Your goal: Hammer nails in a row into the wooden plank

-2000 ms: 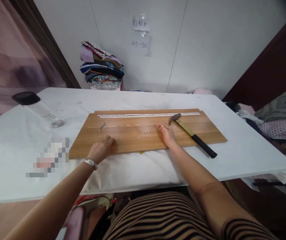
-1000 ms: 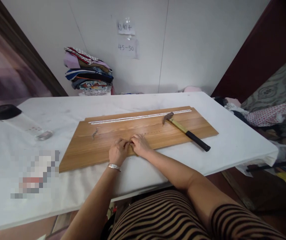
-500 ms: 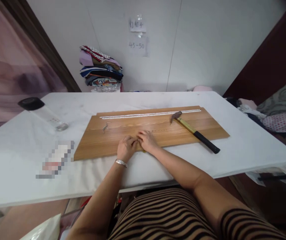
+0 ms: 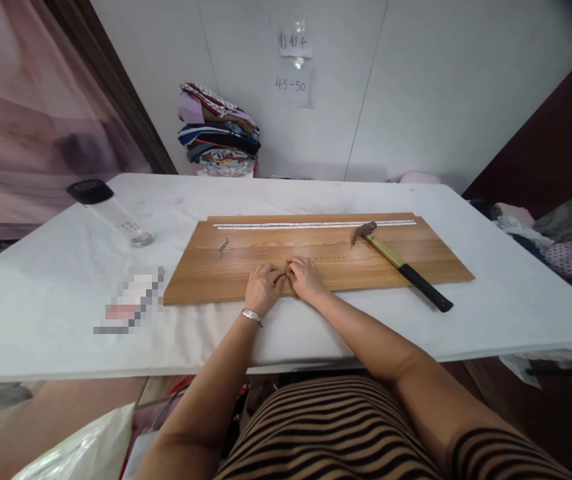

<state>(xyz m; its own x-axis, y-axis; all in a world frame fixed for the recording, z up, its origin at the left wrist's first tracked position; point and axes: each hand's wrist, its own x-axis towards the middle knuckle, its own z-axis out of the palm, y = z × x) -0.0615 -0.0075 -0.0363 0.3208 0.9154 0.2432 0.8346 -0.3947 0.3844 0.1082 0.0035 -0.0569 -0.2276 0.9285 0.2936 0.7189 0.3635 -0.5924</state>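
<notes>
Over the near edge of a wooden board (image 4: 366,270), my left hand (image 4: 263,287) and my right hand (image 4: 306,277) meet at the fingertips. Both have their fingers bent and pinched together. What lies between them is too small to make out. A little yellow shows under my right hand at the board's edge. Beyond the hands, a row of small dots (image 4: 329,258) runs along the board. A small pile of nails (image 4: 225,247) lies at the left. To the right rests a claw hammer (image 4: 391,257), its black grip reaching past the near edge.
Two white strips (image 4: 316,225) lie along the board's far side. On the white table (image 4: 66,293) are a clear bottle with a black lid (image 4: 119,217) and a blurred-out flat object (image 4: 131,300) at left. Folded clothes (image 4: 221,133) are stacked by the wall.
The whole view has shifted, so things appear farther right. My hands stay pinched together at the same part of the board; hammer and nails lie as before.
</notes>
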